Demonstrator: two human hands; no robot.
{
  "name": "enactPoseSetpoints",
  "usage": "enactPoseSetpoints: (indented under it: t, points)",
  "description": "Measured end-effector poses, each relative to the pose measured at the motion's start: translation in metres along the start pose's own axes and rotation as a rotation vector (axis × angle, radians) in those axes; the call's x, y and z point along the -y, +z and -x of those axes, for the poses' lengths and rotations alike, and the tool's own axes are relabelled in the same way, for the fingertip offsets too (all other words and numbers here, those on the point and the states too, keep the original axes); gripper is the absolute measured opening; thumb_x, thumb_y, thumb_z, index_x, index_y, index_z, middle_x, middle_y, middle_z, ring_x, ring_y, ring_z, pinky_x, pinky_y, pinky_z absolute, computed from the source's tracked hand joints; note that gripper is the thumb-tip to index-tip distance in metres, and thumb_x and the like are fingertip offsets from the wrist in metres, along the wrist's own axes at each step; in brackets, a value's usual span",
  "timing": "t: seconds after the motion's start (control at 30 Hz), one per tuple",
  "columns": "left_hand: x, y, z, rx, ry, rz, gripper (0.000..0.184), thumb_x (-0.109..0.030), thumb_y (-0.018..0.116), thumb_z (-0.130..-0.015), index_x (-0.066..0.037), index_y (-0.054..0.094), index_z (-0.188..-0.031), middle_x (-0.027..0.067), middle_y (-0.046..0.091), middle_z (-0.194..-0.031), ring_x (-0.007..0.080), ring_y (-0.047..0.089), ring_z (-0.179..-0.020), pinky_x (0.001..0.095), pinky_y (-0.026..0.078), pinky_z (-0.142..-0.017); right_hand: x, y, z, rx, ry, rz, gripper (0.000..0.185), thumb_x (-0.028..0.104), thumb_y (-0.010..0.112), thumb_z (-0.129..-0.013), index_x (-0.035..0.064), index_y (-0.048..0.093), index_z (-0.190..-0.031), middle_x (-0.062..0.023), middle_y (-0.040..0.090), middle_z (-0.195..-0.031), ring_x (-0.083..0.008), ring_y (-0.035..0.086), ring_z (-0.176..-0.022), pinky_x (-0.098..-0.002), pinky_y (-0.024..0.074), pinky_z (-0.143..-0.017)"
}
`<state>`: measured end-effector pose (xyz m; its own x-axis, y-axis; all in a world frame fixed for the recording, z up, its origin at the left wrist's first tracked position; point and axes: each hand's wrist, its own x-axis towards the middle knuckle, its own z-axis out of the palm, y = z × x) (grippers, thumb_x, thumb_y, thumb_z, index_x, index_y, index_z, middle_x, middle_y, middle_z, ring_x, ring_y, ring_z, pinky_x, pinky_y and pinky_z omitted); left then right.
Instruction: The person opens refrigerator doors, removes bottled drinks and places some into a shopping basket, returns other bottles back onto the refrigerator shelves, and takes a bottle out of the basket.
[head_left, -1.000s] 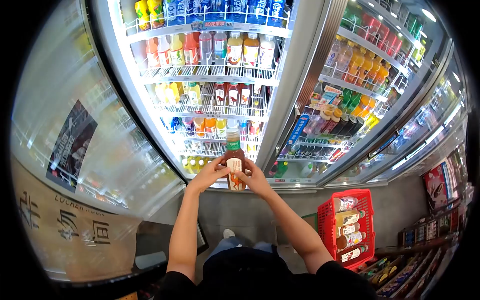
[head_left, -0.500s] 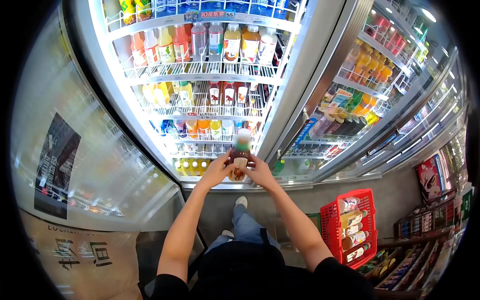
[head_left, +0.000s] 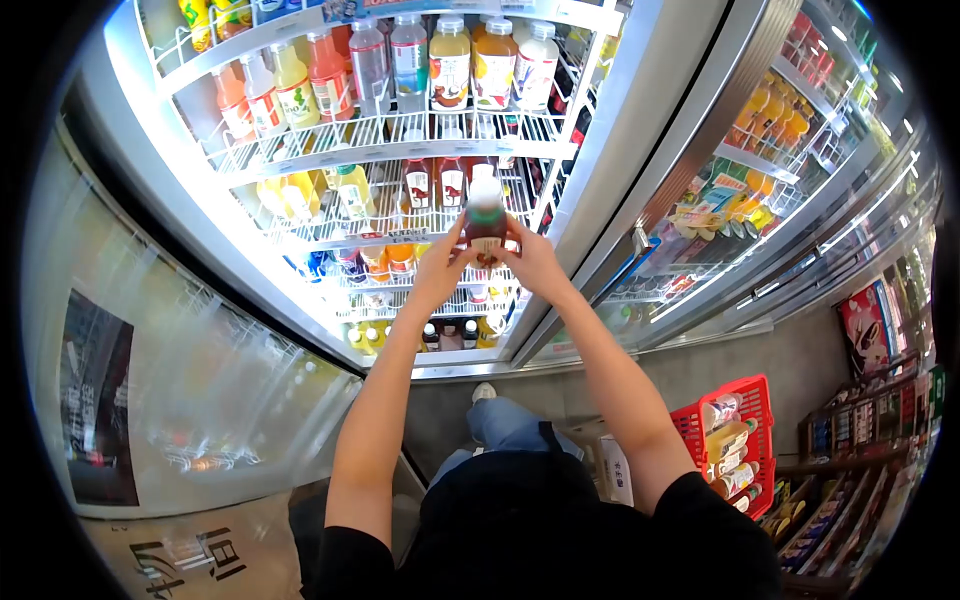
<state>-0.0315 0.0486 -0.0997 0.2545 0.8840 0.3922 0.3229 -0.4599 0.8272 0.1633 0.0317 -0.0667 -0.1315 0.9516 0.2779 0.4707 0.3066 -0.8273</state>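
Note:
A dark drink bottle [head_left: 487,238] with a white cap, a green neck and a pale label is held upright between my two hands. My left hand [head_left: 441,266] grips its left side and my right hand [head_left: 530,262] its right side, fingers closed around it. Behind the bottle is the open lit fridge [head_left: 400,152] with wire shelves. On the shelf level with its cap, similar dark bottles with white labels [head_left: 418,184] stand in a row, next to a yellow bottle [head_left: 354,190]. The shelf above carries several pink, clear and orange bottles [head_left: 450,70].
The fridge's glass door [head_left: 210,400] stands open on the left. A closed glass-door fridge [head_left: 740,190] is on the right. A red basket [head_left: 765,400] holding several bottles stands at lower right, beside snack racks [head_left: 850,500]. A white carton [head_left: 612,470] is near my legs.
Both hands have raised the bottle from near the fridge's bottom to a middle shelf's height. The view has shifted closer to the shelves.

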Motion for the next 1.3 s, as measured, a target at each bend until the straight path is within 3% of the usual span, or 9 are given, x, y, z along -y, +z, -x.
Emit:
enactPoseSetpoints:
  t: [0.13, 0.33, 0.4, 0.47, 0.67, 0.93, 1.07, 1.13, 1.3]
  points:
    - [0.014, 0.005, -0.04, -0.038, 0.011, -0.067, 0.064, -0.02, 0.066, -0.092, -0.016, 0.039, -0.149, 0.0173, 0.068, -0.088, 0.0267, 0.067, -0.078, 0.0342, 0.052, -0.074, -0.022, 0.006, -0.033, -0.149, -0.129, 0.043, 0.061, 0.0, 0.061, -0.088, 0.0024, 0.039, -0.144, -0.0211, 0.065, -0.113, -0.0303, 0.066, -0.107, -0.0357, 0.054, -0.084]
    - [0.036, 0.01, -0.077, -0.073, 0.063, 0.0, 0.063, -0.018, 0.066, -0.092, -0.015, 0.038, -0.149, 0.019, 0.07, -0.102, 0.0288, 0.07, -0.095, 0.0329, 0.052, -0.081, -0.054, 0.018, -0.075, -0.193, -0.222, -0.009, 0.063, 0.002, 0.064, -0.086, 0.0034, 0.037, -0.143, -0.0216, 0.064, -0.115, -0.035, 0.065, -0.106, -0.0374, 0.0525, -0.086]
    - [0.048, 0.017, -0.086, -0.063, 0.083, 0.046, 0.063, -0.017, 0.064, -0.093, -0.014, 0.037, -0.149, 0.0196, 0.07, -0.106, 0.0302, 0.069, -0.101, 0.0338, 0.052, -0.085, -0.069, 0.024, -0.086, -0.186, -0.201, 0.007, 0.064, 0.002, 0.064, -0.085, 0.003, 0.035, -0.143, -0.0232, 0.064, -0.113, -0.0382, 0.064, -0.105, -0.0401, 0.052, -0.086]
    - [0.058, 0.025, -0.094, -0.037, 0.045, 0.098, 0.062, -0.018, 0.061, -0.095, -0.015, 0.035, -0.151, 0.0151, 0.069, -0.112, 0.0179, 0.068, -0.1, 0.0291, 0.049, -0.089, -0.08, 0.024, -0.094, -0.202, -0.16, -0.004, 0.065, 0.001, 0.063, -0.085, 0.0025, 0.034, -0.143, -0.0245, 0.063, -0.114, -0.0391, 0.063, -0.106, -0.0426, 0.0513, -0.087]
    - [0.083, 0.043, -0.116, -0.012, -0.014, -0.05, 0.058, -0.019, 0.062, -0.094, -0.008, 0.04, -0.147, 0.0197, 0.067, -0.11, 0.0266, 0.068, -0.098, 0.0331, 0.052, -0.083, -0.109, 0.033, -0.112, -0.141, 0.081, 0.078, 0.068, 0.004, 0.066, -0.084, -0.0028, 0.031, -0.143, -0.0252, 0.063, -0.113, -0.0386, 0.064, -0.102, -0.0421, 0.0507, -0.088]
    - [0.124, 0.06, -0.129, -0.196, 0.112, -0.279, 0.041, -0.011, 0.063, -0.091, 0.0, 0.057, -0.131, 0.0182, 0.067, -0.1, 0.028, 0.068, -0.086, 0.0347, 0.052, -0.074, -0.125, 0.039, -0.124, -0.313, 0.059, 0.109, 0.039, 0.004, 0.058, -0.087, 0.0012, 0.058, -0.126, -0.0233, 0.066, -0.113, -0.0403, 0.065, -0.099, -0.045, 0.0517, -0.085]
    - [0.131, 0.057, -0.123, -0.151, -0.034, -0.061, 0.04, -0.01, 0.06, -0.093, 0.0, 0.055, -0.132, 0.0187, 0.07, -0.103, 0.0253, 0.07, -0.087, 0.0322, 0.052, -0.078, -0.135, 0.041, -0.119, -0.253, 0.112, 0.249, 0.06, 0.007, 0.061, -0.083, 0.0064, 0.046, -0.141, -0.0211, 0.066, -0.116, -0.0392, 0.065, -0.099, -0.0419, 0.0508, -0.086]
    - [0.123, 0.056, -0.114, -0.156, -0.041, 0.0, 0.04, -0.01, 0.058, -0.094, -0.001, 0.054, -0.133, 0.0183, 0.069, -0.111, 0.024, 0.07, -0.093, 0.0314, 0.053, -0.08, -0.136, 0.044, -0.109, -0.217, 0.179, 0.218, 0.066, 0.009, 0.061, -0.084, -0.0002, 0.036, -0.145, -0.0263, 0.06, -0.123, -0.0408, 0.062, -0.105, -0.044, 0.0496, -0.086]
    - [0.106, 0.063, -0.072, -0.201, -0.169, 0.082, 0.04, -0.004, 0.052, -0.094, -0.003, 0.053, -0.134, 0.0188, 0.065, -0.119, 0.0241, 0.068, -0.096, 0.0322, 0.053, -0.081, -0.139, 0.068, -0.062, -0.352, 0.032, 0.211, 0.07, 0.009, 0.061, -0.086, -0.0024, 0.03, -0.148, -0.0284, 0.061, -0.114, -0.0328, 0.066, -0.089, -0.0384, 0.0514, -0.078]
